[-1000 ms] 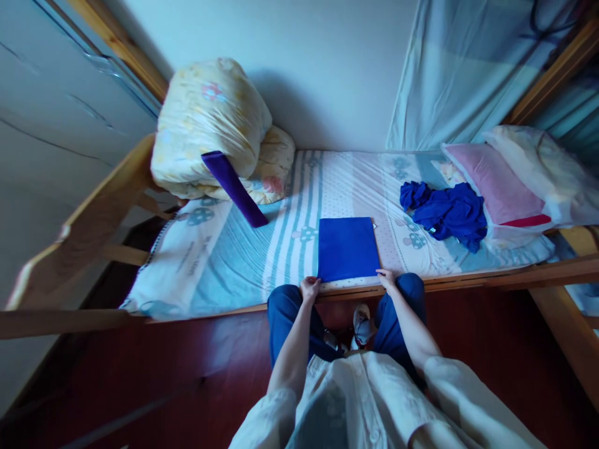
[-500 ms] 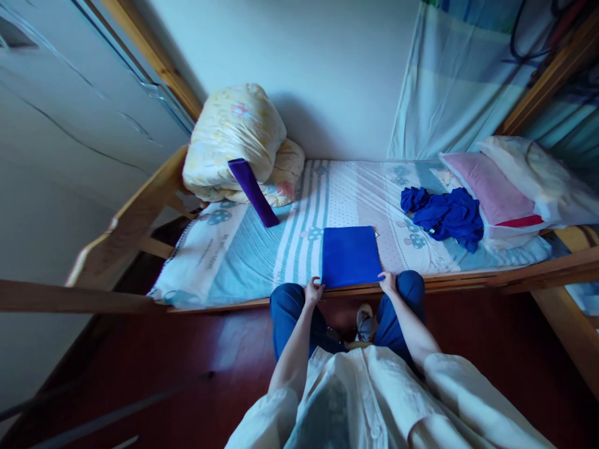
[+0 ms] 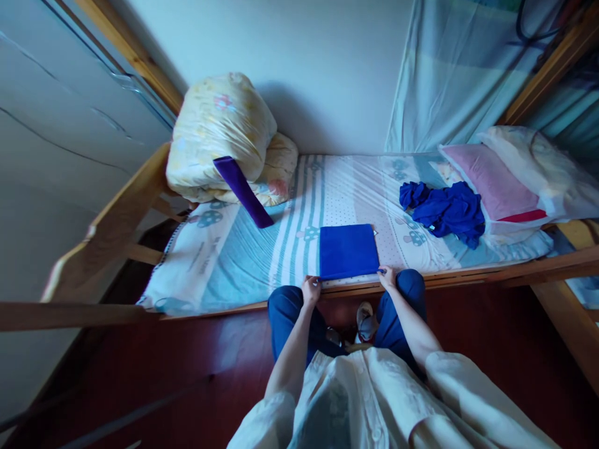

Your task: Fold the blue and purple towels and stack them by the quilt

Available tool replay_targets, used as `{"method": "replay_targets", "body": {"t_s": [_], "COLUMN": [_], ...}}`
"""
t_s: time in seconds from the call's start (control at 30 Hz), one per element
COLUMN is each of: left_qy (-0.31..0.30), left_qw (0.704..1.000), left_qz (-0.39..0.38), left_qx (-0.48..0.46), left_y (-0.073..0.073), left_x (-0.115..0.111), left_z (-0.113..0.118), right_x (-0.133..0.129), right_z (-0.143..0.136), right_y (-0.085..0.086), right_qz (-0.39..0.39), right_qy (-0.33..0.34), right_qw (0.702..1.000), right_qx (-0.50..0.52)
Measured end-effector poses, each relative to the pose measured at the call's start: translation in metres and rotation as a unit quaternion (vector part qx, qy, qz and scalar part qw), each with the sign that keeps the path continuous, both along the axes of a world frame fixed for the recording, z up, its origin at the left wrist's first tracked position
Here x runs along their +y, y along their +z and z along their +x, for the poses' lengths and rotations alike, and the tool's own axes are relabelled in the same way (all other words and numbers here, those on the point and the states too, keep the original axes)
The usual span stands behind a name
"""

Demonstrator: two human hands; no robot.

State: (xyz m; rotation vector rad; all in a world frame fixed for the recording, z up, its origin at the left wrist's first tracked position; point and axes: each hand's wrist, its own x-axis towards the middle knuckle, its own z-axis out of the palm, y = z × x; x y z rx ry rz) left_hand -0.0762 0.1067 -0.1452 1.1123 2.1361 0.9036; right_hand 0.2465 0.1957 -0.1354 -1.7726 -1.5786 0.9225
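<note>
A flat blue folded cloth [image 3: 349,251] lies on the patterned bed sheet [image 3: 243,268], close to the bed's front edge. My left hand [image 3: 311,290] pinches its near left corner. At the near right corner, my right hand [image 3: 386,277] has its fingers closed on the same cloth. A crumpled blue garment [image 3: 449,211] lies farther right on the bed. To the left, a long purple folded piece [image 3: 244,192] leans against a rolled yellow quilt [image 3: 222,134].
A pink pillow [image 3: 496,181] and a pale, shiny bundle [image 3: 538,168] lie at the right end. The wooden bed rail [image 3: 107,218] rises at the left. Both my knees are against the bed's front edge, above a red floor [image 3: 187,374].
The near edge of the blue folded cloth has shifted slightly away from the bed's front edge, with both hands still at its corners. The camera view has moved a little.
</note>
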Motion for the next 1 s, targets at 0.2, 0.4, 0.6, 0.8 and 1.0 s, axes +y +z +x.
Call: {"method": "replay_targets", "body": {"t_s": [0.2,0.4,0.6,0.8,1.0], "left_qy": [0.019,0.031,0.047,0.052,0.053], "left_qw": [0.999,0.999,0.997,0.994,0.992], "left_qz": [0.015,-0.019,-0.068,-0.097,-0.11], "left_qx": [-0.03,-0.035,-0.005,0.018,0.028], "left_y": [-0.004,-0.011,-0.015,-0.015,-0.016], "left_x": [0.019,0.026,0.025,0.02,0.014], "left_z": [-0.001,-0.001,-0.004,-0.005,-0.003], "right_x": [0.018,0.031,0.032,0.026,0.024], "right_z": [-0.005,-0.009,-0.009,-0.011,-0.015], "right_y": [-0.018,-0.033,-0.035,-0.028,-0.026], "right_qz": [-0.016,-0.024,-0.044,-0.063,-0.085], "right_qy": [-0.035,-0.055,-0.05,-0.038,-0.031], "right_qw": [0.999,0.998,0.998,0.997,0.996], "right_qx": [0.028,0.035,0.015,-0.006,-0.022]}}
